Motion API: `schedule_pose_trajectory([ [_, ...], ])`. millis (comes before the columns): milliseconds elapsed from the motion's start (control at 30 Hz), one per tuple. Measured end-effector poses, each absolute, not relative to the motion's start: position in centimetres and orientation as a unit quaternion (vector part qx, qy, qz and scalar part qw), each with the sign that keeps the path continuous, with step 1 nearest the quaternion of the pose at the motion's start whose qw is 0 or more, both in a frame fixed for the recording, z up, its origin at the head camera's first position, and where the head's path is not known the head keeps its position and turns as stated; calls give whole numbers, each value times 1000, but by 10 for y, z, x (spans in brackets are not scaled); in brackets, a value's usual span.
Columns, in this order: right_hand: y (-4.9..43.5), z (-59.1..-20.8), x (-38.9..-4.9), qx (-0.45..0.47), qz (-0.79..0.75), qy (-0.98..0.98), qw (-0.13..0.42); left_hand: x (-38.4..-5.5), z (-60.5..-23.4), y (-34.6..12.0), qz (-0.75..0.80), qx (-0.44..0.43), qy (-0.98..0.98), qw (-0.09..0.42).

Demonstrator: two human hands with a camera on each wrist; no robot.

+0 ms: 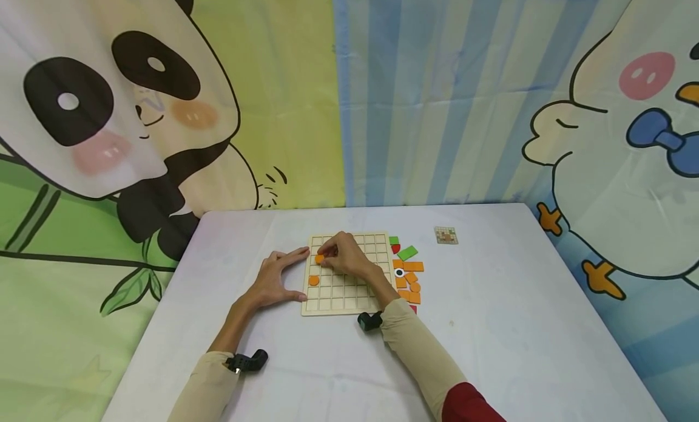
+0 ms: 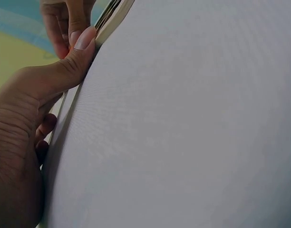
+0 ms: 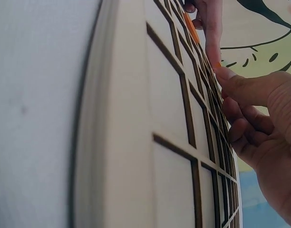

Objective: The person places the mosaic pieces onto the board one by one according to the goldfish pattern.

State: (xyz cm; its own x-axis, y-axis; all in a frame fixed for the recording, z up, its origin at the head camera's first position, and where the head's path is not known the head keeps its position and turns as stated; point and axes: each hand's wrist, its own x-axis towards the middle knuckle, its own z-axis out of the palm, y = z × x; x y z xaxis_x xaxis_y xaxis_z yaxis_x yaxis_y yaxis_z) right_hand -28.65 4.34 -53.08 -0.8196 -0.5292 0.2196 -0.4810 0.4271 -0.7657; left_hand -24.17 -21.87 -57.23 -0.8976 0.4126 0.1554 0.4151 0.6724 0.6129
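A wooden grid board point(image 1: 341, 311) with square cells lies flat on the table. My right hand point(image 1: 347, 256) reaches across it and pinches a small orange piece point(image 1: 319, 259) over the upper left cells; in the right wrist view only a sliver of that piece point(image 3: 218, 65) shows at the thumb tip. Below it, an orange round piece point(image 1: 314, 280) sits in the left column. Along the board's left edge my left hand point(image 1: 270, 281) rests with thumb and fingers spread, fingertips at the rim. The left wrist view shows its thumb point(image 2: 72, 61) extended along the edge.
Right of the board lie several loose pieces: orange rectangles point(image 1: 414, 266), green ones point(image 1: 407, 252), a red piece point(image 1: 395, 249) and a white ring with a dark centre point(image 1: 399, 272). A small patterned card point(image 1: 446, 235) lies at the back right of the white table point(image 1: 491, 325).
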Motion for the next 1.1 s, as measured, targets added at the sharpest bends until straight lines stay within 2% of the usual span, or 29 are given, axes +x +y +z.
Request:
schedule_pose_trajectory([
  [300, 38, -532, -293, -311, -442, 840, 37, -244, -572, -220, -331, -234, -914, 16],
  [700, 34, -535, -296, -298, -424, 854, 49, -241, -570, -218, -332, -227, -915, 6],
  [1100, 32, -538, -295, -300, -418, 857, 40, -241, -574, -222, -332, -229, -915, 10],
])
